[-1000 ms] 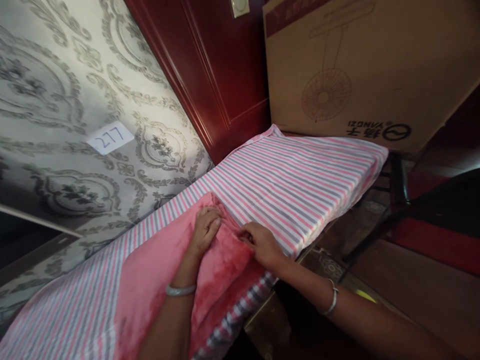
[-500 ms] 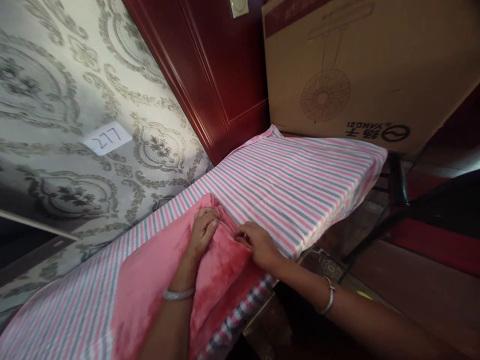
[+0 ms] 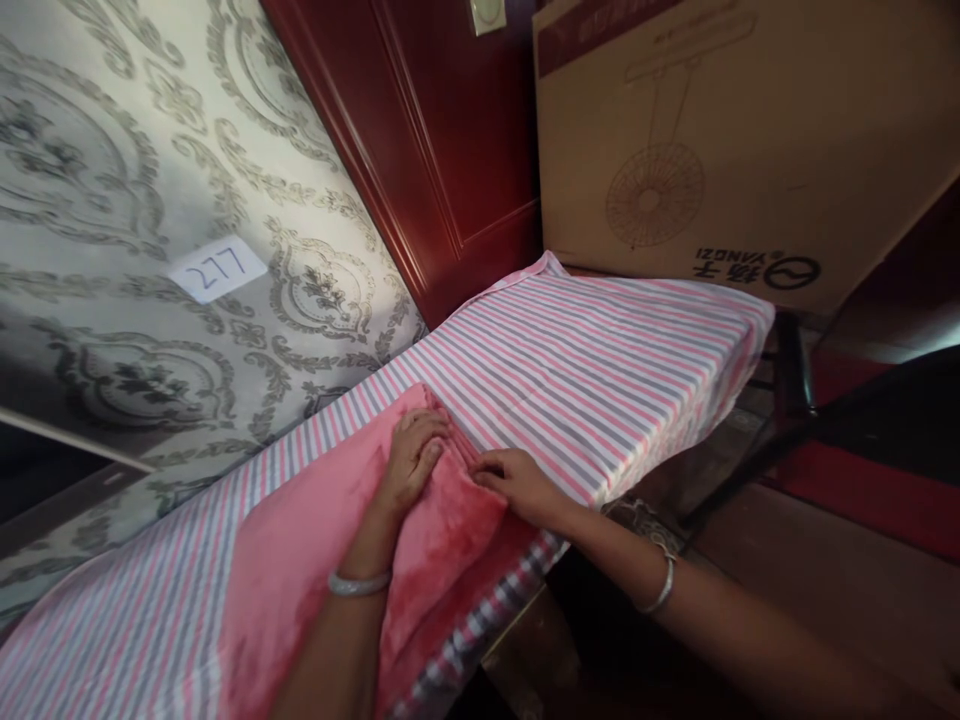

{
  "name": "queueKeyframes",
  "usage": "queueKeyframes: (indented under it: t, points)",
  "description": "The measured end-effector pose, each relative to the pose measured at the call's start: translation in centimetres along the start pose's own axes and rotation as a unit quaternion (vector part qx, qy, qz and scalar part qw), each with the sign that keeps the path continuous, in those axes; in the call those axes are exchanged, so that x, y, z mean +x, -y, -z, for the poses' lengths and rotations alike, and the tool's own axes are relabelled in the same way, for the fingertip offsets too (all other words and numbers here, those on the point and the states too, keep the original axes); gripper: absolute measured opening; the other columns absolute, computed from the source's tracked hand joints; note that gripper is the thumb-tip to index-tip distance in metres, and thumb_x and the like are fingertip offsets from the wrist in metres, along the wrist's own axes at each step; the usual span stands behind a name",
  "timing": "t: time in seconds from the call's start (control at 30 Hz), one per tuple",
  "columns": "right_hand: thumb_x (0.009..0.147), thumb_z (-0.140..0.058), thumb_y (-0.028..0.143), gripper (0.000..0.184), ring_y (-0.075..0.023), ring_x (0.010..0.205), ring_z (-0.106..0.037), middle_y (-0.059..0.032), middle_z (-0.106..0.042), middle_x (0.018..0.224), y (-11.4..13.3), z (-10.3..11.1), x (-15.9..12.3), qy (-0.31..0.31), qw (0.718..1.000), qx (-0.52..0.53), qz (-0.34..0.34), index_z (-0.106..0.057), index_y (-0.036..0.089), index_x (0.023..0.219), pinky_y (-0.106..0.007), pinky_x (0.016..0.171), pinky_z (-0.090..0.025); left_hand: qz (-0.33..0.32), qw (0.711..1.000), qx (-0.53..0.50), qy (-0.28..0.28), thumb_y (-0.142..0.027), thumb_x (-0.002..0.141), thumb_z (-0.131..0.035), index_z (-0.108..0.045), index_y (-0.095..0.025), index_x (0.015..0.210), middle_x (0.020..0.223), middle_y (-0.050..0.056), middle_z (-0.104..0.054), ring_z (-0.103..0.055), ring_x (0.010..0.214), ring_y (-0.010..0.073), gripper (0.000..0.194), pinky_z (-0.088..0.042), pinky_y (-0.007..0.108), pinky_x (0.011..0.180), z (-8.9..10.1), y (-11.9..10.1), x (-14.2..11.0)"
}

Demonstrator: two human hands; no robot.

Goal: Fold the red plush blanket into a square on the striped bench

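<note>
A folded pink plush blanket (image 3: 322, 510) lies on a striped sheet (image 3: 585, 350), with its layered edge facing right. Resting on top of the folds is my left hand (image 3: 412, 455), its fingers lying across the cloth near the far corner. My right hand (image 3: 521, 485) pinches the blanket's right edge between thumb and fingers. A deeper red, fuzzy side of the blanket shows between the hands and toward the near edge. The fingertips of my right hand are partly hidden by the cloth.
Patterned wallpaper with a paper marked 277 (image 3: 217, 268) borders the left side. Behind the sheet stand a dark red door (image 3: 450, 130) and a large cardboard box (image 3: 720, 150). A dark metal frame (image 3: 791, 365) stands at the right, beyond the sheet's edge.
My left hand has shifted slightly right along the folds. The fingers of my right hand have straightened somewhat at the blanket's edge, which has moved slightly right.
</note>
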State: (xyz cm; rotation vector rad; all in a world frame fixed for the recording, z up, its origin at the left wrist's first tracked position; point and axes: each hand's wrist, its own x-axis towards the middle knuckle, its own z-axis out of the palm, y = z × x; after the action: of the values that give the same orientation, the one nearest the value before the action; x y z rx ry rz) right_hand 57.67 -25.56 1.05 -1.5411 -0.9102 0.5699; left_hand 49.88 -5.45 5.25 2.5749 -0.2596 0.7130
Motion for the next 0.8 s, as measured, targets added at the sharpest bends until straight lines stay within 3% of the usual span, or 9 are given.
queueKeyframes:
  t: [0.1,0.2,0.33,0.43,0.6,0.7,0.8]
  points:
    - [0.077,-0.057,0.014,0.010,-0.0162,0.074,-0.059,0.0007,-0.066,0.075,-0.9,0.1,0.3,-0.007,0.999,0.030,-0.019,-0.066,0.018,0.078,-0.025,0.069,-0.041,-0.005,0.999,0.017,-0.031,-0.057,0.101,-0.031,-0.064,-0.022,0.118,0.142,0.013,-0.057,-0.046,0.137,0.0283,0.051,-0.033,0.053,0.115,-0.1,-0.3,0.0]
    - [0.077,-0.059,0.015,0.010,-0.0159,0.072,-0.058,0.0012,-0.066,0.075,-1.5,0.5,-0.1,-0.009,1.000,-0.013,-0.013,-0.067,0.019,0.081,-0.025,0.066,-0.039,0.008,0.996,0.044,-0.083,-0.062,0.100,-0.025,-0.058,-0.021,0.131,0.157,0.015,-0.041,-0.035,0.147,0.0294,0.061,-0.030,0.055,0.119,-0.2,-0.4,-0.1]
    - [0.084,-0.058,0.023,0.012,-0.0166,0.070,-0.057,0.0002,-0.063,0.072,-1.8,1.2,-0.9,-0.004,0.998,-0.069,0.011,-0.067,0.020,0.077,-0.027,0.065,-0.038,0.071,0.971,0.104,-0.203,-0.051,0.103,-0.032,-0.057,-0.018,0.133,0.152,0.016,-0.047,-0.041,0.143,0.0261,0.051,-0.033,0.051,0.119,-0.5,0.2,-0.5]
    - [0.088,-0.056,0.032,0.019,-0.0185,0.074,-0.059,-0.0027,-0.065,0.078,-2.0,1.5,-1.6,-0.013,0.996,-0.075,0.037,-0.070,0.020,0.081,-0.029,0.068,-0.041,0.139,0.949,0.162,-0.233,-0.046,0.103,-0.035,-0.058,-0.015,0.132,0.144,0.017,-0.056,-0.047,0.139,0.0267,0.049,-0.034,0.051,0.119,-1.0,1.2,-0.9]
    - [0.085,-0.062,0.038,0.022,-0.0193,0.077,-0.060,-0.0049,-0.064,0.082,-2.4,1.4,-3.1,-0.026,0.994,-0.057,0.092,-0.074,0.020,0.090,-0.030,0.070,-0.045,0.187,0.958,0.177,-0.128,-0.044,0.101,-0.036,-0.062,-0.014,0.132,0.140,0.017,-0.061,-0.052,0.136,0.0291,0.050,-0.037,0.053,0.117,-1.5,2.2,-0.9]
    - [0.087,-0.058,0.036,0.023,-0.0199,0.078,-0.062,-0.0057,-0.065,0.082,-2.3,1.1,-3.6,-0.042,0.995,-0.054,0.074,-0.074,0.020,0.085,-0.031,0.072,-0.046,0.188,0.961,0.196,-0.058,-0.041,0.102,-0.033,-0.058,-0.016,0.138,0.149,0.015,-0.054,-0.044,0.143,0.0281,0.051,-0.033,0.053,0.119,-1.4,1.6,-0.5]
    - [0.085,-0.056,0.030,0.020,-0.0233,0.084,-0.065,-0.0072,-0.070,0.086,-2.0,0.8,-3.7,-0.040,0.993,-0.098,0.042,-0.073,0.020,0.086,-0.033,0.075,-0.046,0.207,0.944,0.254,0.019,-0.040,0.102,-0.035,-0.051,-0.018,0.146,0.158,0.014,-0.042,-0.034,0.149,0.0291,0.051,-0.027,0.056,0.121,-1.6,0.1,0.2]
